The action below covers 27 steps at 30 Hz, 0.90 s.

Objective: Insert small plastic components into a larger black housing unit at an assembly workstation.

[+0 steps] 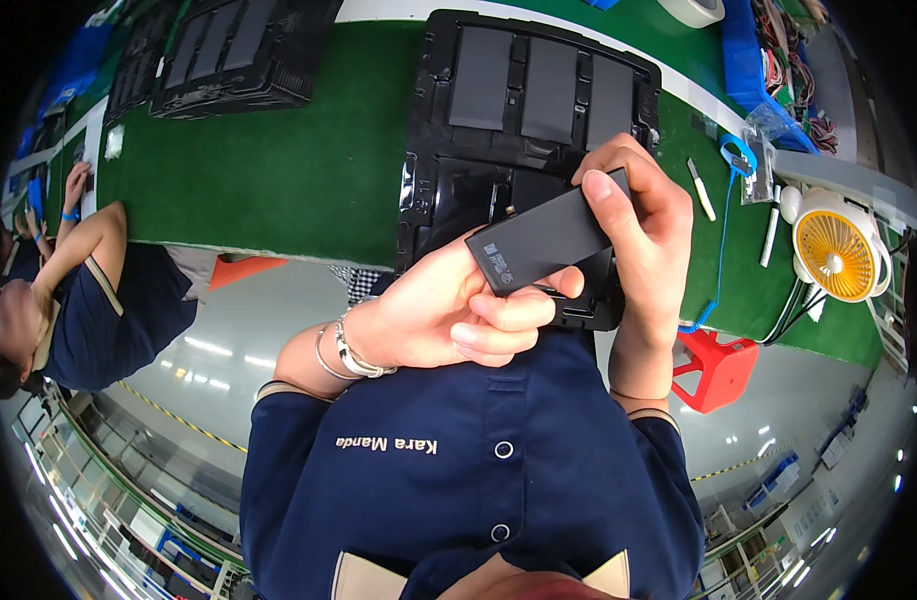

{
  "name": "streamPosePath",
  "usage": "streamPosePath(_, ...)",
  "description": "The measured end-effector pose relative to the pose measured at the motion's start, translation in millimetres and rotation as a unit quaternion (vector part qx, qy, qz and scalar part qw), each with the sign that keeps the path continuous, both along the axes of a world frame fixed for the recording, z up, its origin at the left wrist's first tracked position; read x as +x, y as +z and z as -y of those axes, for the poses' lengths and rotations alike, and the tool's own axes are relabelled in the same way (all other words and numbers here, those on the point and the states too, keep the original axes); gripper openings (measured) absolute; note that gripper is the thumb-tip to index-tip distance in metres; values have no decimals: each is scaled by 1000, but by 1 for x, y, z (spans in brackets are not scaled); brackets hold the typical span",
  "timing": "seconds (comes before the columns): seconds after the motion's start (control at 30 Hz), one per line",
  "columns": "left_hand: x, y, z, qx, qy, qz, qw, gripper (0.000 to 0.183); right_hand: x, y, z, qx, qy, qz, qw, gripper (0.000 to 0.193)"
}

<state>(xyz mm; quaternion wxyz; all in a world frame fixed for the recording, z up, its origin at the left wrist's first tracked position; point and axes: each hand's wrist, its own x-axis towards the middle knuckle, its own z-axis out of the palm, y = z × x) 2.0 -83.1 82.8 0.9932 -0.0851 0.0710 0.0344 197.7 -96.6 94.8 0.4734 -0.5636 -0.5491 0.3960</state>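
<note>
A flat black rectangular device with small pale print near one end is held tilted in front of my chest, above a black plastic tray. My left hand is closed about its lower left end, the fingers curled beneath and in front. At the upper right end, my right hand grips it with the thumb on top and the fingers behind. Similar black slabs lie in the tray's far row of compartments. My hands and the device hide part of the tray's nearer row.
On the green table stands a stack of black trays. To the right lie a white-handled knife, a blue wrist strap, a yellow-and-white fan and a blue bin of cables. A red stool and a co-worker flank me.
</note>
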Motion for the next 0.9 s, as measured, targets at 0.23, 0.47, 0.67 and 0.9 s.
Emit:
streamPosePath(0.23,-14,-5,1,152,77,-159,973,39,1,-2,0,34,-21,-5,999,15)
streamPosePath(0.47,-56,5,6,725,18,-434,535,66,20,-2,8,19,-87,-30,996,19)
streamPosePath(0.67,-51,13,-3,842,-51,-450,294,79,10,-14,6,22,-49,-2,999,20)
streamPosePath(0.9,-15,-7,-91,923,107,-360,82,49,1,-9,11,21,-17,31,999,22)
